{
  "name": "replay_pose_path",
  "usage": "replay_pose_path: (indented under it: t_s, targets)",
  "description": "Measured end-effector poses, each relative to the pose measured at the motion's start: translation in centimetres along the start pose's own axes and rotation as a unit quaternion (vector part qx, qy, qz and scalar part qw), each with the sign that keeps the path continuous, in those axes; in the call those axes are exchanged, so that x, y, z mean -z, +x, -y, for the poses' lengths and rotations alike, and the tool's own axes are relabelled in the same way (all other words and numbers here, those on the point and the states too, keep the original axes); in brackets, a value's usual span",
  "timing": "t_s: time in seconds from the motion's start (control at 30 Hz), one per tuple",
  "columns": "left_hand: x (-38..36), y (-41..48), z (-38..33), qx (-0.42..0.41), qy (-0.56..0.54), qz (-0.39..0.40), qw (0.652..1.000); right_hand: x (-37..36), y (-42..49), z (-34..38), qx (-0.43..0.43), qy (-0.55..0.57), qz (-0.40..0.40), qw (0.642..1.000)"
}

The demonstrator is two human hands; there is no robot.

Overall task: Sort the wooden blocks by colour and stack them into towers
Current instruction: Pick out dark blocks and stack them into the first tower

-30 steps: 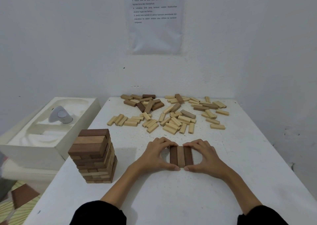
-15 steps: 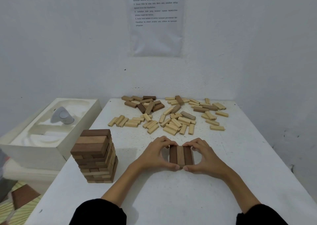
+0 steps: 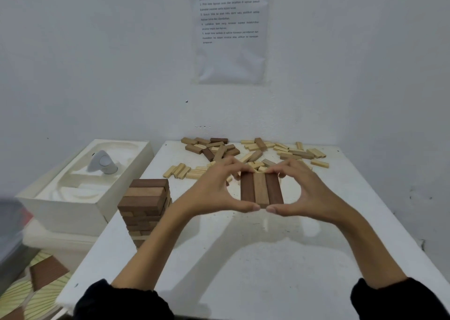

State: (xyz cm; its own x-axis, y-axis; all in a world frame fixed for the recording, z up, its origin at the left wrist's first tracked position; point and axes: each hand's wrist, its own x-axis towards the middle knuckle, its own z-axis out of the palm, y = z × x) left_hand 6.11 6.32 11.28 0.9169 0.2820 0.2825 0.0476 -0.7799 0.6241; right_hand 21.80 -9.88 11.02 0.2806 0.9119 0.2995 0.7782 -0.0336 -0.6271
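Trio of brown blocks (image 3: 261, 189) held side by side above bench (image 3: 267, 271), shadow beneath. Left hand (image 3: 214, 190) and right hand (image 3: 314, 193) pinch row end to end, thumbs near, fingers far: grip squeezes three into one layer, likely for brown tower (image 3: 146, 205) at left. Pale blocks (image 3: 179, 171) loose beyond.

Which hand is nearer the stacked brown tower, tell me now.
Left. The left hand is just right of the tower, holding the three-block row; the right hand holds the row's other side, farther away.
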Motion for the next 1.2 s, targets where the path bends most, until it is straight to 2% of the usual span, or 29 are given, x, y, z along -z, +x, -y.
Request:
replay_pose_path:
  t_s: [0.27, 0.7, 0.9, 1.2]
  targets:
    - [5.8, -1.5, -1.5, 0.009, 0.040, -0.020, 0.999, -0.2, 2.6, 4.7, 0.036, -0.008, -0.017, 0.999]
    - [13.3, -7.5, 4.0, 0.099, 0.054, 0.014, 0.994, -8.7, 8.3, 9.9, 0.057, -0.003, 0.019, 0.998]
    - [14.2, -9.5, 6.8, 0.131, 0.040, 0.014, 0.990, -11.6, 9.7, 10.9, 0.052, 0.006, 0.048, 0.997]
    - [13.9, -10.0, 8.7, 0.132, 0.032, 0.014, 0.991, -12.7, 10.0, 11.0, 0.042, -0.020, 0.059, 0.997]
